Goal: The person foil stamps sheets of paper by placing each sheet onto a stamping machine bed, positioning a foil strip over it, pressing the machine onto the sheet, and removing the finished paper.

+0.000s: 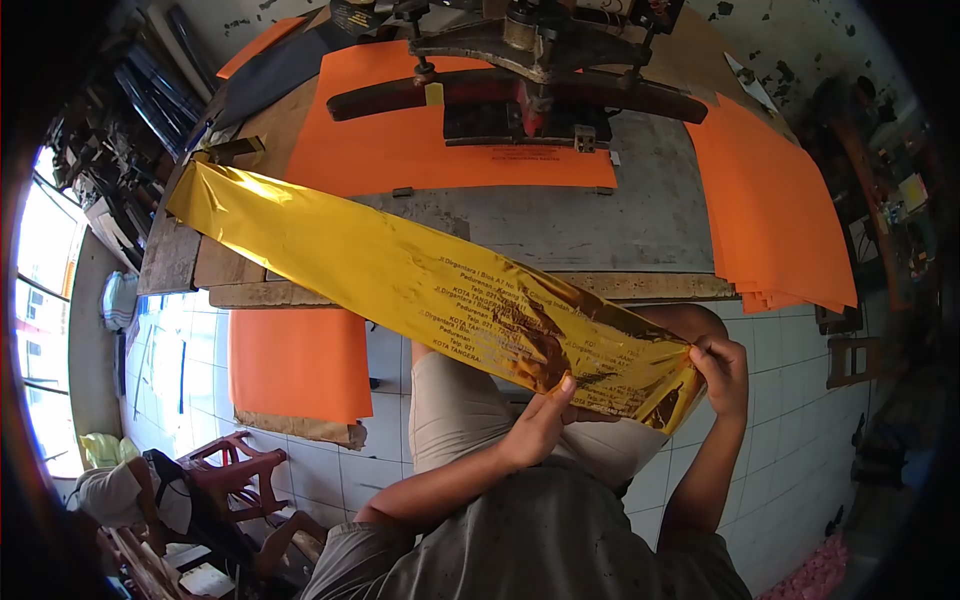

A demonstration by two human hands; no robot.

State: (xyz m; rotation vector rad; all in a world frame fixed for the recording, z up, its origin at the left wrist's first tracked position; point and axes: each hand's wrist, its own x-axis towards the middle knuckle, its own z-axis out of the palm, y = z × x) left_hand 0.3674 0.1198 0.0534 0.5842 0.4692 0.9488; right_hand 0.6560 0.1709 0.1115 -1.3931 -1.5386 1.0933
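Observation:
A long strip of shiny gold foil (pixel 340 260) stretches from the table's left corner down to my lap, with rows of cut-out lettering along its lower half. My left hand (pixel 540 425) pinches the foil's lower edge near the middle of my lap. At the crumpled right end, my right hand (pixel 720 375) grips the foil between thumb and fingers. Beyond the foil, an orange sheet (pixel 380 150) with small dark print lies under the black and red metal press (pixel 520 95).
A stack of orange sheets (pixel 770 200) hangs over the table's right side. More orange sheets (pixel 300 365) sit below the table at left. The wooden table edge (pixel 640 287) crosses ahead of my knees. At lower left, another person (pixel 165 500) sits near a red stool (pixel 245 475).

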